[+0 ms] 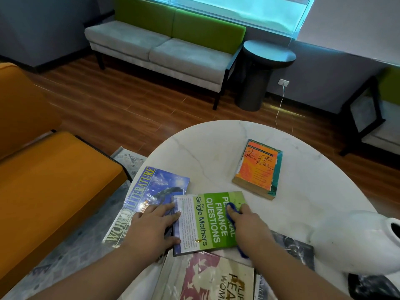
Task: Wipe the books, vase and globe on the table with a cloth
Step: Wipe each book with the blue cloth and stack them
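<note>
- The green finance book (213, 221) lies flat on the white marble table (216, 148), directly under both hands; it is the book being wiped at this point.
- The right hand (249, 221) presses a blue cloth (231, 211) onto the green cover, fingers curled over the cloth so that only its edges show ahead of the fingertips and below the wrist.
- The left hand (151, 226) is spread flat, palm down, across the book's pale left edge, holding nothing and pinning the book in place.
- Under the left hand's outer side lies the World Literature book (142, 202), partly tucked beneath the green one.
- Nearer than both wrists is a red-and-cream book (207, 276); beyond the right hand, well apart, is the orange book (257, 169).
- To the right of the right forearm sits the white vase (355, 239), on its side or strongly tilted as far as can be told; no globe is in view.
- Judged stage: early to middle, with one book in hand and the other books, vase and globe seemingly to come.
- The next move calls for sweeping the cloth across the rest of the cover while the left hand keeps it from sliding, then shifting to a neighbouring book.
</note>
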Motion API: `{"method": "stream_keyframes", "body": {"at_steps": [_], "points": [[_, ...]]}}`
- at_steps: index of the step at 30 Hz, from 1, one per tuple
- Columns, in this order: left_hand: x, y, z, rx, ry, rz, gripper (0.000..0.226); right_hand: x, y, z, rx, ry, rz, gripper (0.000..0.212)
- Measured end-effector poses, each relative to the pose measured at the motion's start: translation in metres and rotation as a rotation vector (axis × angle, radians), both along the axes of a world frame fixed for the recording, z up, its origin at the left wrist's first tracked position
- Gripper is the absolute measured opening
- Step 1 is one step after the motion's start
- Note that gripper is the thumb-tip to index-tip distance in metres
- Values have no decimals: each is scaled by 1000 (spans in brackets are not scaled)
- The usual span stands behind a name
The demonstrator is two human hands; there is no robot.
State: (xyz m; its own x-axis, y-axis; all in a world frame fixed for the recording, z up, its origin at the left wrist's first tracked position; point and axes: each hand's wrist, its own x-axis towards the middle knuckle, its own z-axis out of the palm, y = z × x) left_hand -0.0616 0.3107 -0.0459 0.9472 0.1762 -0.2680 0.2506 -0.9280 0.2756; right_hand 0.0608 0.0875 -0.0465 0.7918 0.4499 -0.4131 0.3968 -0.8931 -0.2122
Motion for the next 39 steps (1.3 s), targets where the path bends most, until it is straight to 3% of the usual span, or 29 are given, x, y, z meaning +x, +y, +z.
{"method": "stream_keyframes", "body": {"at_steps": [2,4,7,9,11,14,16,18,20,25,29,32,36,39], "points": [[0,0,-1,-15,-4,5,70,-17,7,2,-39,75,170,64],[0,0,-1,-31,-9,11,70,-24,-3,-7,-13,61,283,59],[1,1,-1,-18,-3,2,70,-7,-27,-6,-7,-37,123,45],[1,1,-1,-15,0,-1,71,2,-31,1,-226,-105,91,65],[0,1,-2,-22,-3,1,71,-3,-24,6,-280,-96,105,80],[-1,1,-2,-30,-9,4,71,-22,-23,-2,-206,-23,187,75],[0,1,-2,-29,-6,2,71,-16,-32,-2,-182,-41,131,69],[1,1,-1,-28,-1,0,71,-4,-37,4,-217,-80,25,64],[1,1,-1,-30,4,2,71,-3,-32,10,-305,-101,58,70],[0,0,0,-34,11,4,69,-31,-1,-2,-79,22,292,62],[1,0,2,-10,21,-5,70,-34,17,-4,3,1,452,52],[2,0,2,-9,25,-12,70,-22,2,-3,-14,13,442,39],[1,0,1,-4,40,-17,70,-21,6,3,-103,-26,460,43],[1,1,2,-11,27,-11,70,-37,29,4,-32,-6,552,50]]}}
